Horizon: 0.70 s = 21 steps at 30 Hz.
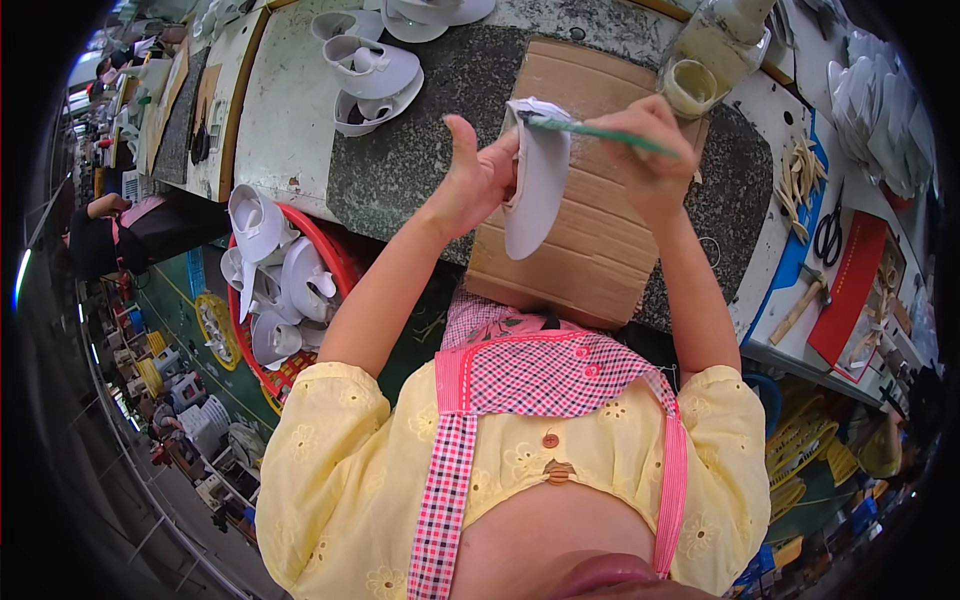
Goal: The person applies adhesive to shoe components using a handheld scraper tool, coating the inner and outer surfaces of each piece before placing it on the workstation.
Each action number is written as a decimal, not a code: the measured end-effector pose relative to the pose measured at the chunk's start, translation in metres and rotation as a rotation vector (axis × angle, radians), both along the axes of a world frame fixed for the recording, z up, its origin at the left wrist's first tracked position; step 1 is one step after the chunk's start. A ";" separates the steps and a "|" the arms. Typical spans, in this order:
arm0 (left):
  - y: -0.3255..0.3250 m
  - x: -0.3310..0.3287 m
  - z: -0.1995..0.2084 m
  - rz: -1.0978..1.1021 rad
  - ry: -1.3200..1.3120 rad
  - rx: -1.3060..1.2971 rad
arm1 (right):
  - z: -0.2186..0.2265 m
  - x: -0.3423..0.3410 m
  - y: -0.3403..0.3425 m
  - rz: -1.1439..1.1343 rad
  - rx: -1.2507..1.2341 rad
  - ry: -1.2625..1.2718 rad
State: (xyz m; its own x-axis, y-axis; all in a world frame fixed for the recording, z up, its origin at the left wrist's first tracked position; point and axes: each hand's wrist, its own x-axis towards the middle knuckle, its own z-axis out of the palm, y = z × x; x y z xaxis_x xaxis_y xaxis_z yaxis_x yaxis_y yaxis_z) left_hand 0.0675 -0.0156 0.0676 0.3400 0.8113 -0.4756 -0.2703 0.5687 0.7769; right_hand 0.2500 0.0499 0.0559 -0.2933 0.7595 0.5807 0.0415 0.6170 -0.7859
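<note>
Yellow blouse point(335, 480); right hand point(655, 155) holding brush point(605, 133); red panel point(851, 285), marks illegible.

Curved piece point(543, 190) at left hand point(478, 175): plain off-white. Brush point(610, 135) in right hand point(652, 152): green, tip dark. Cardboard point(565, 280) below both hands: brown. Mat point(455, 85) beyond left hand: I see grey-black speckle. Basket point(336, 251) left of left hand: red. Apron point(530, 378) bodyward of hands: pink, white, black check. Blouse point(325, 465): pale yellow.

Right hand point(648, 150) is kinda blurry, left hand's point(478, 180) fingertips hide behind the white shoe upper point(540, 200), and uppers point(436, 14) toward the tabletop's point(290, 100) far edge get cropped.
</note>
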 end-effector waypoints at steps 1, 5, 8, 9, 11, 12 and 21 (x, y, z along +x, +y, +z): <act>0.003 0.000 0.001 0.043 -0.052 -0.018 | -0.001 0.002 -0.005 -0.001 -0.001 -0.002; 0.004 -0.010 -0.006 0.117 -0.014 -0.034 | -0.009 0.004 -0.034 0.259 0.090 -0.183; 0.006 -0.008 -0.004 0.155 -0.109 -0.056 | -0.008 0.002 -0.026 0.005 -0.047 -0.032; 0.006 -0.005 -0.002 0.202 -0.180 -0.065 | -0.011 0.000 -0.027 0.006 -0.049 -0.032; 0.010 -0.006 -0.003 0.245 -0.252 -0.070 | -0.024 -0.005 -0.028 -0.043 0.135 -0.101; 0.011 -0.009 -0.007 0.280 -0.245 -0.099 | -0.026 -0.002 -0.038 0.053 0.172 -0.111; 0.017 -0.013 -0.013 0.335 -0.157 -0.111 | -0.020 0.004 -0.047 0.142 -0.011 -0.149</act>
